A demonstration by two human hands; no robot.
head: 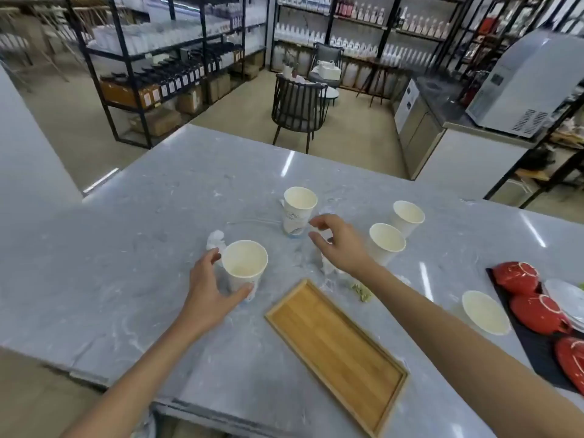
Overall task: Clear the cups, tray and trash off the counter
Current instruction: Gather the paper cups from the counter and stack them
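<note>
Progress: barely begun, by my reading; five white paper cups, the tray and the scraps all sit on the grey marble counter [126,248].
Crumpled white tissue [215,239]: lies on the counter just behind the left hand's fingertips, touching or nearly touching the near-left cup.
Left hand [207,295]: fingers [210,259] and thumb spread wide around the near-left white paper cup [244,267], thumb at its base; whether they press it I cannot tell.
Rectangular bamboo tray [336,352]: bare, lying slantwise near the counter's front edge, between the two forearms.
Far white paper cup with blue print [298,213]: upright, just left of the right hand's fingertips, untouched.
Right hand [339,245]: fingers [317,221] loosely curved and parted, holding nothing.
Green scrap [363,292]: partly hidden beneath the right forearm.
Remaining cups: a pair of white paper cups [387,243] right of that hand, one more [485,312] beside the black slate board [537,346] of red teaware.
</note>
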